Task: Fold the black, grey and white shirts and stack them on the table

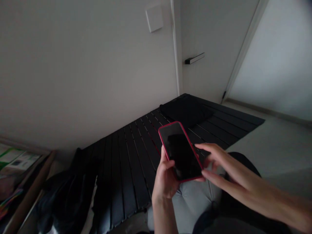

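A phone [180, 149] in a red case, its screen dark, is held up over my lap. My left hand [165, 178] grips its lower left side, fingers wrapped round the case. My right hand [220, 165] reaches in from the right, thumb and fingers bent at the phone's lower right edge; whether they touch the screen or only the case I cannot tell. Below both hands lies a grey cushion [195, 201].
A low black slatted table [131, 159] stretches ahead against a white wall. A black folded cloth or pouch [186, 112] rests on its far end. Dark clothing [68, 191] is heaped at the left, beside a wooden shelf edge [31, 191]. A door [280, 55] stands at the right.
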Available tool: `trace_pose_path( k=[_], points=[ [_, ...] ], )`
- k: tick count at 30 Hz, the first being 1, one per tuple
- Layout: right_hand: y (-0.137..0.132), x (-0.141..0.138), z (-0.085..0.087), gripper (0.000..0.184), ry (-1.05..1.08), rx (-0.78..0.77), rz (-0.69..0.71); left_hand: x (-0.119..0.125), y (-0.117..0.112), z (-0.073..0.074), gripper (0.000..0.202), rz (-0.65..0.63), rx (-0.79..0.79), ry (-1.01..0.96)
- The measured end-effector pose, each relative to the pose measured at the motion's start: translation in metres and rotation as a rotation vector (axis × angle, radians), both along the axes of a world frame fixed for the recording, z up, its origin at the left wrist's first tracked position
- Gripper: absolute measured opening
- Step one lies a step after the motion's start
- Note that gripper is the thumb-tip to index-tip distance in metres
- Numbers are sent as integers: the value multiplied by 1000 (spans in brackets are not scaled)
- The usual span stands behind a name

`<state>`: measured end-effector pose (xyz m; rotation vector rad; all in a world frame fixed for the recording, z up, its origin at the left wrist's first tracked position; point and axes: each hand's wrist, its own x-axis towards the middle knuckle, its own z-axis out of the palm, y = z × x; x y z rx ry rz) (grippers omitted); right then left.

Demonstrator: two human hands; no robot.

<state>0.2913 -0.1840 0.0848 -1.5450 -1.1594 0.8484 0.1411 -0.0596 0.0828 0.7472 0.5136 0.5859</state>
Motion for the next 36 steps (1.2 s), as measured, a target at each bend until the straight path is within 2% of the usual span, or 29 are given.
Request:
trace_pose_path(
  k=[2,5,7,10,15,21,26,31,36],
  points=[
    [24,-7,2,55,223,-105,132,3,-1,-3,64,103,32,30],
    [48,-22,0,62,373,-39,200,4,-3,-7,53,281,146,95],
    [54,-31,-4,61,417,7,223,2,-4,-9,52,381,240,121],
    [55,-37,-11,63,455,46,271,-5,-4,-13,52,453,319,130],
    [55,-42,-15,62,546,38,312,-14,-3,-20,53,498,384,99],
    [53,-48,-9,64,663,9,293,-18,-2,-28,53,548,404,86],
    [55,-51,-5,62,645,8,239,-17,-3,-27,53,563,441,85],
    [55,-52,-8,66,648,2,232,-16,-1,-26,56,574,438,129],
    [50,-45,-15,75,708,-55,302,-14,-1,-24,56,562,430,112]
  ],
)
